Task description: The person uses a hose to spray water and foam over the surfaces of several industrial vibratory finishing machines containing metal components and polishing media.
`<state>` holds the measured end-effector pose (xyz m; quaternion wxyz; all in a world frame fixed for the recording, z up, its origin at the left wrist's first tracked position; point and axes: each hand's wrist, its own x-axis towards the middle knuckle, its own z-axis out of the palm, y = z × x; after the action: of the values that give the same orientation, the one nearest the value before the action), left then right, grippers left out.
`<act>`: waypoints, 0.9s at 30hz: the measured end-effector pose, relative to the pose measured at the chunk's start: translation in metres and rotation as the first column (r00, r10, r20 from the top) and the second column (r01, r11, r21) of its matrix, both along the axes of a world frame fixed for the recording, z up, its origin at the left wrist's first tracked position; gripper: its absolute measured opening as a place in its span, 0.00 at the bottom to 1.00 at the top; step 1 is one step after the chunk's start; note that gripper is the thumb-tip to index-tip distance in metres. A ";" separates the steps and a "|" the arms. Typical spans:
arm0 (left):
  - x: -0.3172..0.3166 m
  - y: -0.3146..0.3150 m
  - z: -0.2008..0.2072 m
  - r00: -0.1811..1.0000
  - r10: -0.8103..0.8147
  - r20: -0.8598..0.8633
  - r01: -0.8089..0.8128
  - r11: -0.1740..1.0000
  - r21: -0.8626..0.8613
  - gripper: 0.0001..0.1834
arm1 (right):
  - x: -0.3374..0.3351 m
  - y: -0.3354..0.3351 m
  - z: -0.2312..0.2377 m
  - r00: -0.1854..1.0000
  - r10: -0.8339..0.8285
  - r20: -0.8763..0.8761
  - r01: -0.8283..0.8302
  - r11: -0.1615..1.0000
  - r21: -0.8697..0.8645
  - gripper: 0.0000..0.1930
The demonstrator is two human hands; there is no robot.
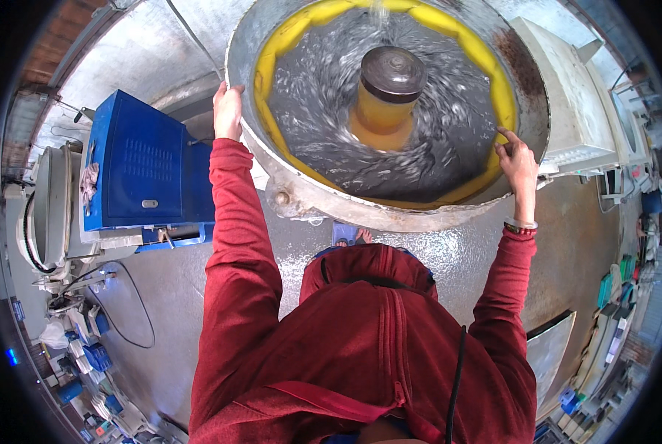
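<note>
A large round metal tub (pixel 390 217) with a yellow lining (pixel 503 100) stands before me, like a vibratory finishing bowl. Dark grey, wet-looking material (pixel 309 96) fills it, smeared in swirling streaks. From its middle rises a yellow post (pixel 381 111) with a dark round cap (pixel 394 70). My left hand (pixel 228 111) is closed on the tub's left rim. At the right side, my right hand (pixel 516 161) reaches over the rim to the yellow lining, its fingers bent and drawn together. Anything between those fingers is too small to make out.
A blue metal cabinet (pixel 142 163) stands left of the tub. A pale box-shaped machine (pixel 568 103) is at the right. A black cable (pixel 142 296) loops over the wet floor (pixel 175 325). A flat panel (pixel 549 355) lies at lower right, and bins line both sides.
</note>
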<state>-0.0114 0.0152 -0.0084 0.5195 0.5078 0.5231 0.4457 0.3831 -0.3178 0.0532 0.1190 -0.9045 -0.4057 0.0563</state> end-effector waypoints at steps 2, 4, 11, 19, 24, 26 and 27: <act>0.008 -0.015 0.018 0.999 -0.045 0.024 0.046 0.999 -0.017 0.32 | 0.000 -0.001 0.001 1.000 -0.008 0.000 0.008 1.000 -0.007 0.18; 0.007 -0.015 0.018 0.999 -0.036 0.030 0.036 0.999 -0.010 0.34 | 0.000 -0.001 0.002 1.000 -0.001 0.002 0.001 1.000 -0.011 0.19; 0.011 -0.016 0.015 0.996 0.091 0.014 -0.091 0.996 0.005 0.34 | -0.001 0.000 0.000 1.000 -0.011 0.025 0.011 1.000 0.008 0.19; 0.000 -0.002 0.004 1.000 0.002 0.000 -0.002 1.000 -0.006 0.36 | -0.001 -0.001 -0.002 0.999 -0.010 0.033 0.009 0.999 0.043 0.20; 0.000 0.001 0.000 0.999 -0.007 0.035 0.006 1.000 0.006 0.36 | 0.003 -0.003 -0.003 0.999 0.025 0.029 -0.025 1.000 -0.006 0.17; 0.000 0.000 0.001 0.999 -0.009 0.046 0.008 1.000 0.013 0.35 | 0.004 -0.004 -0.005 0.999 0.034 0.029 -0.034 0.999 -0.004 0.16; 0.001 -0.002 0.002 0.999 -0.014 0.050 0.013 1.000 0.011 0.34 | 0.004 -0.004 -0.005 0.999 0.031 0.032 -0.031 1.000 0.001 0.16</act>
<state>-0.0105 0.0137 -0.0060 0.5329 0.5027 0.5042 0.4574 0.3874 -0.3216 0.0483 0.1124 -0.8987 -0.4217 0.0433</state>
